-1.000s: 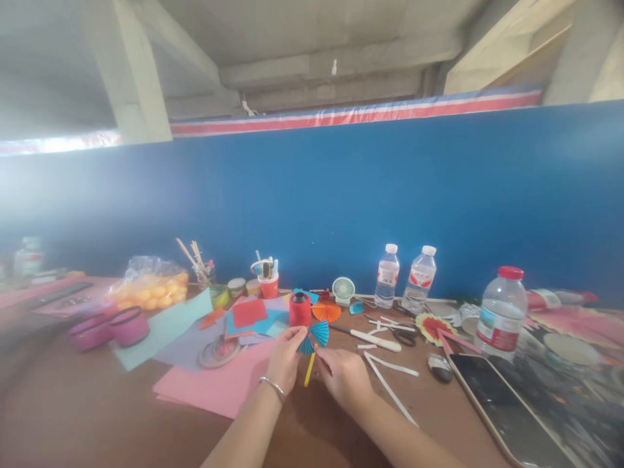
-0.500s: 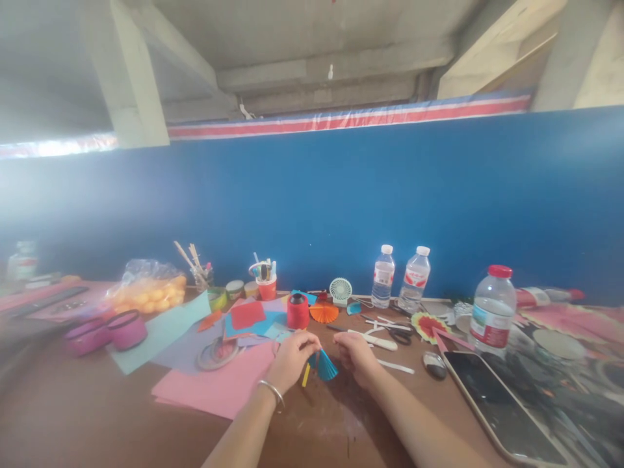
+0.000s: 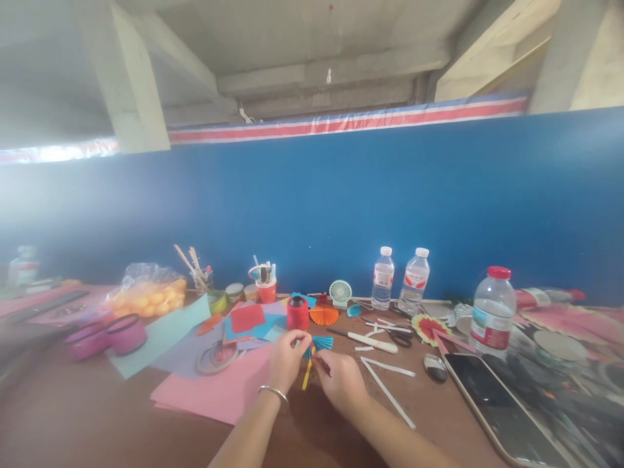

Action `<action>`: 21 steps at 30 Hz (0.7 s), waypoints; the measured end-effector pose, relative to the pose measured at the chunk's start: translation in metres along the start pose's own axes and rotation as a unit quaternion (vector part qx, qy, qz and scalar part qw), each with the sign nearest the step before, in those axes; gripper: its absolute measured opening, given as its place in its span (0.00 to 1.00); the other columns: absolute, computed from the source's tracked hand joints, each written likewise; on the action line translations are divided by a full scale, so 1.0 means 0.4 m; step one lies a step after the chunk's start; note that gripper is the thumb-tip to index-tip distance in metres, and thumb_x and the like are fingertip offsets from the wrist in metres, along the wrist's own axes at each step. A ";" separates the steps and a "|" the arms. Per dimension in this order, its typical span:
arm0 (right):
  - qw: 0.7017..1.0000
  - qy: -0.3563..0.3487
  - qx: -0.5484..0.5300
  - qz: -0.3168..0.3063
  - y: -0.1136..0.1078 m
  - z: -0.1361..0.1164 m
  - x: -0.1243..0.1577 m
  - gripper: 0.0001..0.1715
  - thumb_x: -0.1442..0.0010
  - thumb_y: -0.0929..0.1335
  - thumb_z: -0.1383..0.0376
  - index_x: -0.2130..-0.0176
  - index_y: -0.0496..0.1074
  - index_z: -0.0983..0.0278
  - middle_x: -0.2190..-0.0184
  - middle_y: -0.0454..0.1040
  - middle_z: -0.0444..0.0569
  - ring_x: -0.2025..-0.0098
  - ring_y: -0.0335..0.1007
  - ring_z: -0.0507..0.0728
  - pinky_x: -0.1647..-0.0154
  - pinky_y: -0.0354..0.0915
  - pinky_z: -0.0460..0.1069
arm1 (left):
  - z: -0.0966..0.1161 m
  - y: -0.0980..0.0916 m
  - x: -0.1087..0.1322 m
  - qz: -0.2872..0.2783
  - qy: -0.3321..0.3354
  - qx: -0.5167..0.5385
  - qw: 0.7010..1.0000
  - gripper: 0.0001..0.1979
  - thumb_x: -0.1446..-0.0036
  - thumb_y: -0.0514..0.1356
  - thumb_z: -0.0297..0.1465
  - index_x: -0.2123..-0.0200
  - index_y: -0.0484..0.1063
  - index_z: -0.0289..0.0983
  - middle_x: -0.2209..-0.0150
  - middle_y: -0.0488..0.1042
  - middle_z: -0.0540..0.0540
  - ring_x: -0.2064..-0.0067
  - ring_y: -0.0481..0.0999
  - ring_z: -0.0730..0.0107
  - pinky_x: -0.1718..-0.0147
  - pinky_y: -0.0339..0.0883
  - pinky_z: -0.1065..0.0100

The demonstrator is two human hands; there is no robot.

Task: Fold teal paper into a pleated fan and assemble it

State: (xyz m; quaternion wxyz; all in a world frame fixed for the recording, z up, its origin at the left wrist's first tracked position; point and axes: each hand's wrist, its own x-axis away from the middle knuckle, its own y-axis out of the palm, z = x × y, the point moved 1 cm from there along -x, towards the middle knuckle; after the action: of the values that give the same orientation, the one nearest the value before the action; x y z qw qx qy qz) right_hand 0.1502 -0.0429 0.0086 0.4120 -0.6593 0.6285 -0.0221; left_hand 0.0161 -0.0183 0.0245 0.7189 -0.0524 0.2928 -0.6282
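Note:
My left hand (image 3: 286, 358), a bracelet on its wrist, pinches the small blue pleated paper fan (image 3: 319, 343) at the fan's left side, just above the brown table (image 3: 73, 416). My right hand (image 3: 340, 379) is closed on the fan's lower end where the yellow stick (image 3: 307, 375) sticks out between both hands. The fan's pleats show only above my fingers. A red cylinder (image 3: 297, 312) stands right behind my left hand.
Pink paper (image 3: 214, 390) lies left of my hands with red and blue sheets behind. White strips (image 3: 387, 390), scissors (image 3: 402, 338), an orange fan (image 3: 324, 314) and a mini fan (image 3: 340, 292) lie beyond. Water bottles (image 3: 492, 312) and a tablet (image 3: 492, 409) are at right; purple bowls (image 3: 124, 331) at left.
The blue fan, held slightly above the table half a second ago, is back low at the table. My right hand has moved down and closed onto its stick end.

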 end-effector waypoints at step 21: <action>0.832 0.288 -0.473 -0.015 -0.029 0.127 -0.081 0.06 0.58 0.62 0.64 0.81 0.64 0.65 0.91 0.41 0.33 0.88 0.32 0.44 0.88 0.33 0.42 | 0.024 0.006 0.011 -0.129 0.065 -0.029 0.989 0.07 0.54 0.55 0.32 0.76 0.71 0.37 0.74 0.70 0.49 0.70 0.66 0.70 0.69 0.56 0.71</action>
State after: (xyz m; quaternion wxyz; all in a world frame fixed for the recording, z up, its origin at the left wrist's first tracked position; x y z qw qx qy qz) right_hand 0.1805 0.0092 -0.0023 -0.1507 -0.7471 0.6421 0.0828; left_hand 0.0231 -0.0246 0.0297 0.6092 -0.0698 0.3478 -0.7093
